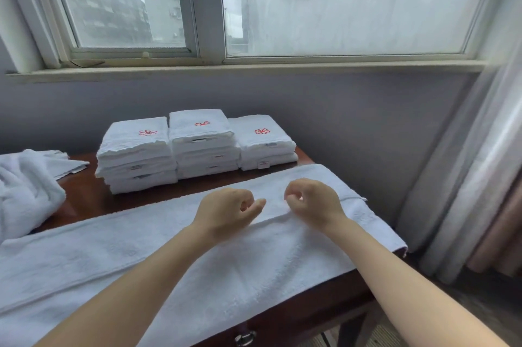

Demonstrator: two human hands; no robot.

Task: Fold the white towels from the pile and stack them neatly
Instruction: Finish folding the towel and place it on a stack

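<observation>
"Head view, starting at the left: what remains unfolded?"
"A rumpled pile of white towels (25, 188) sits at the left edge of the table (84, 202), so several probably remain."
"And the finished ones?"
"Three neat stacks (202, 146) of folded towels stand side by side at the back, below the window, with red emblems on top."
"The towel in progress?"
"One long towel (135, 259) lies across the table's near side, apparently folded lengthwise only. The left hand (226, 212) and right hand (313, 202) hover close over its right part, fingers loosely curled, gripping nothing. Crosswise folds and stacking look yet to come."
</observation>
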